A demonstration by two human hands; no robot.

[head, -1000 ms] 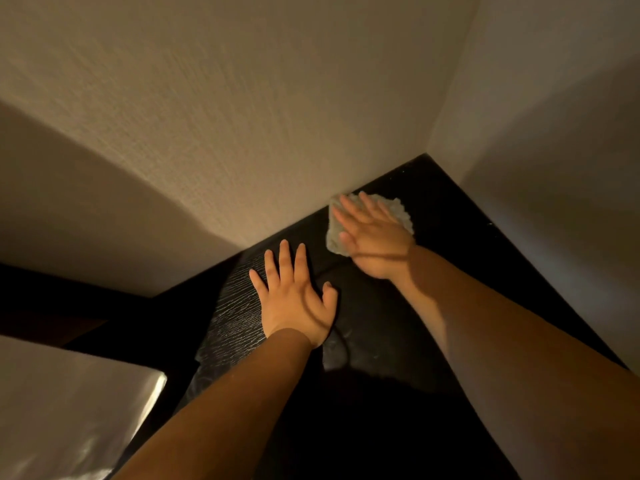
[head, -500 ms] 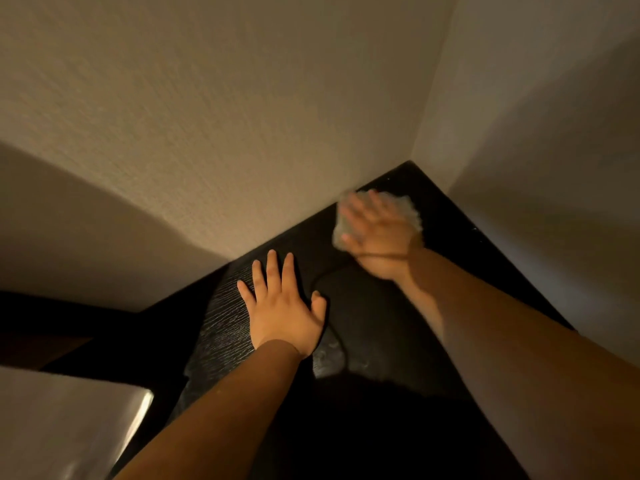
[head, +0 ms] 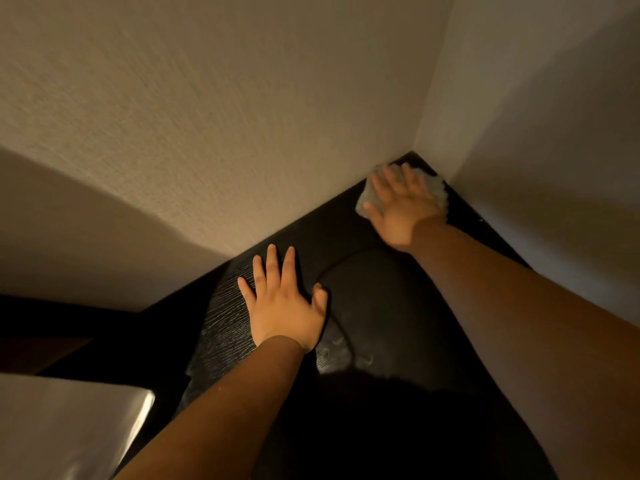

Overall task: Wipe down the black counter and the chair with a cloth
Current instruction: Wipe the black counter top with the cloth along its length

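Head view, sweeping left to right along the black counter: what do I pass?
A pale glossy slab in the lower-left corner → left hand, flat on the black wood-grain counter → right hand, pressing the grey fluffy cloth into the far wall corner.

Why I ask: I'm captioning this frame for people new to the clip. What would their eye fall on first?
The right hand stands out first, pressing a pale cloth flat into the far corner of the black counter, where the two walls meet. Next comes the left hand, fingers spread flat on the counter nearer the camera. A pale, shiny surface fills the lower left corner.
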